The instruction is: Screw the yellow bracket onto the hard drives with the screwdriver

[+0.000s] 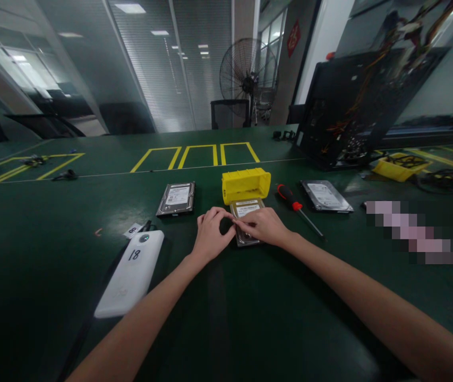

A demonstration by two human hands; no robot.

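A hard drive (249,206) with a white label lies flat on the green table in front of me, partly hidden under my fingers. My left hand (212,232) is at its left edge, thumb and index finger curled into a ring with the tips together. From the right, my right hand (266,225) reaches over the drive, its pinched fingertips meeting those of the left. Whatever is between the fingertips is too small or hidden to make out. Just behind the drive a yellow plastic bin (246,185) rests on its side. A red-and-black screwdriver (298,207) lies to the right.
Other hard drives lie at left (177,198) and right (325,196). A white power bank (133,276) marked 18, with a cable, is near my left forearm. A black computer case (341,106) with loose wires stands back right, beside another yellow bin (400,166).
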